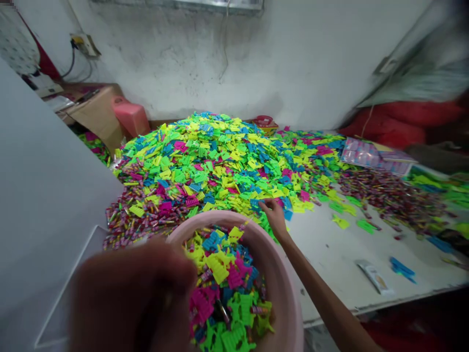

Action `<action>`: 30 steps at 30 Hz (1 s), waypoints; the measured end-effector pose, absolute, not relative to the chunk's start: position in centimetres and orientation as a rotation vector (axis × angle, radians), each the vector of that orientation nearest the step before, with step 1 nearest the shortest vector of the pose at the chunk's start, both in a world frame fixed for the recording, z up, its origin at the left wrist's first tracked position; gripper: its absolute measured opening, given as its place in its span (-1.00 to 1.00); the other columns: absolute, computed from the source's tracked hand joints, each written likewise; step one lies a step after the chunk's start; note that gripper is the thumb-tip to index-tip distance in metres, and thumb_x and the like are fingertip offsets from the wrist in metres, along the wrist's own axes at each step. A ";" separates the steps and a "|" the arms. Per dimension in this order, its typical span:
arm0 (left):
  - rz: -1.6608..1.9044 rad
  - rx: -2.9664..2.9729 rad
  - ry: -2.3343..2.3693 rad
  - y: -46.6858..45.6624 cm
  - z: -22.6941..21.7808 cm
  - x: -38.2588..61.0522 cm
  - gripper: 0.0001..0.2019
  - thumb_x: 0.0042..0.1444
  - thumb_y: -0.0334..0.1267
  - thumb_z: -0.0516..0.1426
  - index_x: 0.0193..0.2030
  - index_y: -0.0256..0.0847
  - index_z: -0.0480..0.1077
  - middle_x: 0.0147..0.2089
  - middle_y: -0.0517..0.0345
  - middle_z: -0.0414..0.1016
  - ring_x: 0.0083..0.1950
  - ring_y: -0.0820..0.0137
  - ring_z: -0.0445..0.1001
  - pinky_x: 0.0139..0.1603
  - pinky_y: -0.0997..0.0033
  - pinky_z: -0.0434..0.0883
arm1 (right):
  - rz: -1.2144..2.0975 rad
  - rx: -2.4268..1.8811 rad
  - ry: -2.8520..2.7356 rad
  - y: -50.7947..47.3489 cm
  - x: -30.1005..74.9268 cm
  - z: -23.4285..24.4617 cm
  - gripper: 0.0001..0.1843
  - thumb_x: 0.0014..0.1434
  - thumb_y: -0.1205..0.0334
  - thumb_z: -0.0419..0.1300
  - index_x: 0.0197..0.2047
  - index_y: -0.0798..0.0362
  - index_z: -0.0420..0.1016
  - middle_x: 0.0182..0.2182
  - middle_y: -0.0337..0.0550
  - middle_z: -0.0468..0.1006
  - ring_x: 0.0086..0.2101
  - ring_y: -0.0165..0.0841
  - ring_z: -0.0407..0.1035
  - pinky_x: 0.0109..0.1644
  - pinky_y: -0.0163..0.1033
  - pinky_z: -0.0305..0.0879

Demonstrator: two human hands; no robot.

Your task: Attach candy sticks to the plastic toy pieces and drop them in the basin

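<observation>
A large heap of small neon plastic pieces [216, 156] in green, yellow, blue and pink covers the white table [337, 244], and their comb-like shape is hard to confirm. Small striped tube-shaped items [135, 220] lie along its near left edge. My right hand [274, 217] reaches to the heap's near edge, its fingers touching blue pieces. A pink plastic basin [234, 227] holds a mix of both kinds. My left hand [132, 293] is blurred, curled close above the basin's left side, and anything in it is hidden.
More striped tubes [392, 200] spread across the table's right side, near a stack of printed sheets [377, 156]. A foil sachet [373, 276] and blue pieces [402, 270] lie near the front edge. A pink stool [130, 115] and cardboard box [95, 115] stand behind left.
</observation>
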State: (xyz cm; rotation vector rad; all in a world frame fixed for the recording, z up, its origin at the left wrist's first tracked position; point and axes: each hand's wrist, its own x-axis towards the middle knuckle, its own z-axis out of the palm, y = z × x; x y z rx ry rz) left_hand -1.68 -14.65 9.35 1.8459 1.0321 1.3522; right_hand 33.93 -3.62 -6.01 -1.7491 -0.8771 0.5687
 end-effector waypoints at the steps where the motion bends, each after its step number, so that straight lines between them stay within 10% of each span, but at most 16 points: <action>1: 1.341 1.779 1.030 -13.5 9.5 -0.3 -0.79 0.25 -0.32 0.15 0.02 -0.06 0.39 -0.22 0.16 0.48 -0.33 0.40 0.44 -0.45 0.45 0.46 | 0.591 -1.687 -0.847 -4.1 33.6 -5.2 -0.61 0.17 -0.04 0.32 -0.16 0.14 0.53 -0.30 -0.17 0.55 -0.24 -0.28 0.45 -0.15 -0.16 0.41; 8: 0.999 0.947 0.857 -7.4 5.6 5.0 -0.70 0.15 -0.24 0.23 -0.02 -0.12 0.26 -0.11 0.11 0.55 -0.49 0.56 0.42 -0.64 0.61 0.22 | 0.863 -1.374 -0.716 -8.9 28.1 1.5 -0.56 -0.06 -0.13 0.43 -0.26 0.04 0.57 -0.39 -0.25 0.53 -0.38 -0.30 0.41 -0.34 -0.26 0.31; 13: 0.861 0.651 0.828 -7.3 4.0 5.0 -0.77 0.10 -0.20 0.25 -0.16 -0.22 0.34 -0.37 0.29 0.42 -0.72 0.72 0.02 -0.75 0.60 -0.06 | 1.067 -1.220 -0.659 -11.7 23.8 3.8 -0.65 -0.07 -0.03 0.49 -0.29 0.00 0.61 -0.38 -0.24 0.56 -0.36 -0.29 0.42 -0.28 -0.26 0.34; 23: 0.913 0.774 0.843 -7.4 5.0 4.9 -0.73 -0.13 -0.42 0.04 -0.23 -0.23 0.40 -0.29 0.06 0.47 -0.43 0.45 0.38 -0.40 0.40 0.42 | 1.254 -1.203 -0.898 -14.2 21.0 4.0 -0.78 0.14 0.02 0.40 -0.23 -0.04 0.62 -0.23 -0.25 0.58 -0.21 -0.29 0.43 -0.13 -0.28 0.32; 30: 1.028 1.124 1.006 -7.6 2.7 5.3 -0.79 0.18 -0.31 0.08 -0.05 -0.20 0.41 -0.05 -0.07 0.58 -0.15 0.30 0.59 -0.24 0.33 0.55 | 1.381 -1.238 -0.766 -14.9 18.7 4.1 -0.70 0.05 -0.03 0.44 -0.25 -0.01 0.62 -0.34 -0.25 0.57 -0.33 -0.32 0.41 -0.26 -0.29 0.34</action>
